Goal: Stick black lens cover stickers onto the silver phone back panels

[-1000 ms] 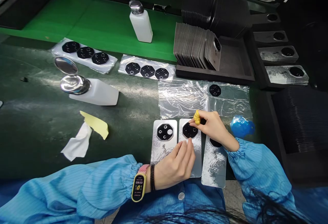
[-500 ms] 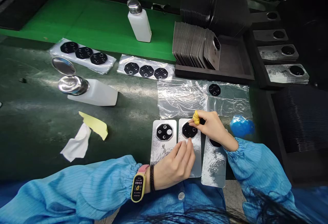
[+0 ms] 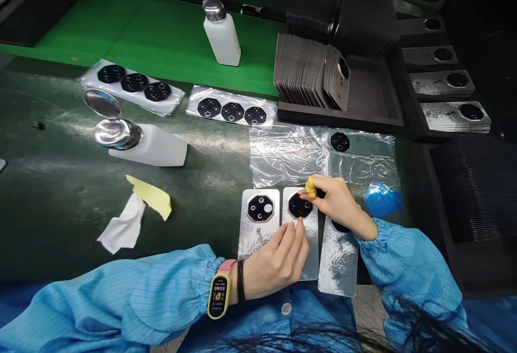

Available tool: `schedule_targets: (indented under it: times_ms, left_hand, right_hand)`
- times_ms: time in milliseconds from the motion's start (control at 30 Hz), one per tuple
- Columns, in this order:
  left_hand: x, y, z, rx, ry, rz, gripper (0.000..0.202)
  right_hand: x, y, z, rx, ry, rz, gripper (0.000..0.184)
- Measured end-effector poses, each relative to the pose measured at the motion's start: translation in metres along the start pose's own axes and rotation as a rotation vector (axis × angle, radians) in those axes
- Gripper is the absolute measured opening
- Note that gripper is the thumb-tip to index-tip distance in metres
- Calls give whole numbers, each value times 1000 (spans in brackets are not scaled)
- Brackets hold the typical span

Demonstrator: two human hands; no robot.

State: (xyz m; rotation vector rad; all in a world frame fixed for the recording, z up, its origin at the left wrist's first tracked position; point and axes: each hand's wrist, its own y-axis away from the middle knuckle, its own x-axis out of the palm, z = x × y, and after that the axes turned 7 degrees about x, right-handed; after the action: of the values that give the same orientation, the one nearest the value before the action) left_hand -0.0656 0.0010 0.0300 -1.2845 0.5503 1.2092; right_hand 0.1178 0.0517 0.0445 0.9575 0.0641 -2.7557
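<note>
Left hand (image 3: 278,258), right hand (image 3: 338,202) unmoved at panel (image 3: 312,240)

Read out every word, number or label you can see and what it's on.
"09:33": yellow-rimmed wristwatch; its other text is too small to read.
Black characters on the left silver panel, right silver panel and front upright panel: too small to read.

The panels (image 3: 338,260) look glossy, rippled and metallic.

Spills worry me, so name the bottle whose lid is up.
The near bottle, on the dark table: its lid is up; the far bottle, on the green mat, is closed.
</note>
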Motion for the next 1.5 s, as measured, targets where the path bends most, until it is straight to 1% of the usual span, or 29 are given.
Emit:
schedule_targets:
  times_ms: [333,533,700,833,967,1300,1500]
  left_hand:
    - [1,2,-1,2,8,-6,28]
    - [1,3,-1,31,-3,11,26]
    - [2,4,-1,35,18,1,27]
    - [2,5,-3,29,11,1,27]
    - [2,7,-3,49,9,29,26]
    - [1,4,-2,36,7,16,28]
    - [1,3,-1,32,18,1,27]
  right_hand:
    - [0,1,1,1,20,3,36]
    - [0,1,3,-17,39,-9,33]
    - [-2,2,7,105,-60,-5,29]
    - [-5,2,8,191,-205,53,22]
    - [-8,2,7,239,-327,102,14]
    - [-6,0,4,279,-394,86,18]
    - [-4,1,4,260,-272,25,23]
